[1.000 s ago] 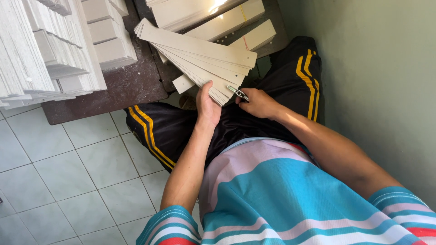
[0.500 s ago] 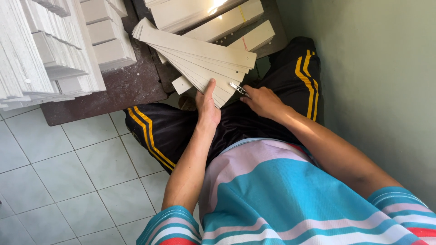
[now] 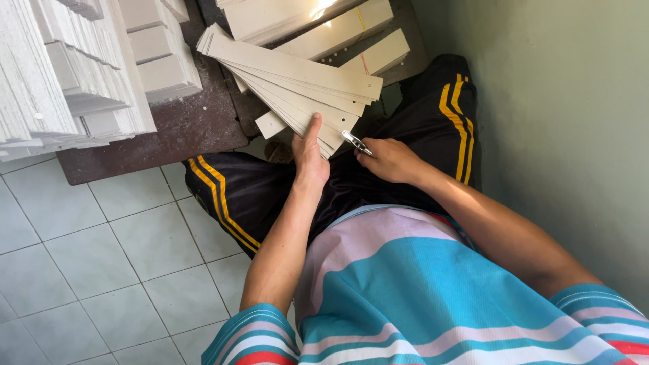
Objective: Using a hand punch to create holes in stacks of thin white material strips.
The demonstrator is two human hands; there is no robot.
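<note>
A: Where do the strips sit?

B: The fanned cardboard strips (image 3: pixel 297 84) lie across the person's lap, far ends over the edge of the dark counter (image 3: pixel 182 128). The left hand (image 3: pixel 309 157) presses flat on their near ends, fingers spread, grasping nothing. The right hand (image 3: pixel 391 161) is clenched around a small metal punch tool (image 3: pixel 356 142), its tip just beside the strip ends.

A: How is this step done well?

B: Probably the left hand ought to pin the fan so no strip slides, while the tool meets one strip end squarely. The punched holes near the far ends suggest even placement matters.

A: Anything crowding the work?

B: White stacks of strips (image 3: pixel 74 74) stand on the counter to the left, well apart.
</note>
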